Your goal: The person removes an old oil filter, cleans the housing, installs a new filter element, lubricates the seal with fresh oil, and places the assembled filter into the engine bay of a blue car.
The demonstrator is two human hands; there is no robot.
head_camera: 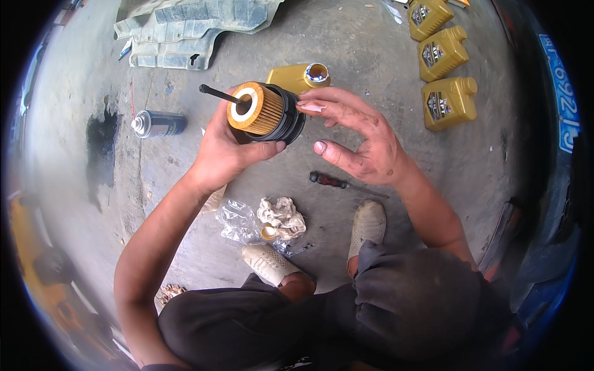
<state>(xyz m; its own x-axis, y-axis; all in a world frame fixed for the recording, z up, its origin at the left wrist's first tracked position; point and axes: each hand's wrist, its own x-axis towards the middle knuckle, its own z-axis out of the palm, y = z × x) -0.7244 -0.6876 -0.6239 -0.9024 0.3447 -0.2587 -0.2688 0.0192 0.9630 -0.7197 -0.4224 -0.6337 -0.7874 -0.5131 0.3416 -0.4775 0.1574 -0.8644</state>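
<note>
My left hand [226, 155] grips a black plastic oil filter housing cap [293, 119] from the left and below. Seated in the cap is a pleated, yellow-orange oil filter cartridge [267, 110] with a pale ring on its end. A black stem [218, 93] sticks out of the cartridge's centre hole towards the upper left. To the right, my right hand [359, 134] has its fingers apart, with the fingertips close by the cap's rim; whether they touch it I cannot tell. Behind the cap, an uncapped gold oil bottle [290, 78] shows its open mouth.
Several gold oil bottles [449, 103] stand at the upper right, near a blue vehicle [543, 297]. A spray can [160, 124] is at left, a screwdriver [332, 180] below my right hand. Crumpled cloth [283, 215], plastic wrap [236, 220] and a gold bottle cap [268, 233] lie near my shoes. A vehicle undertray [171, 37] lies ahead.
</note>
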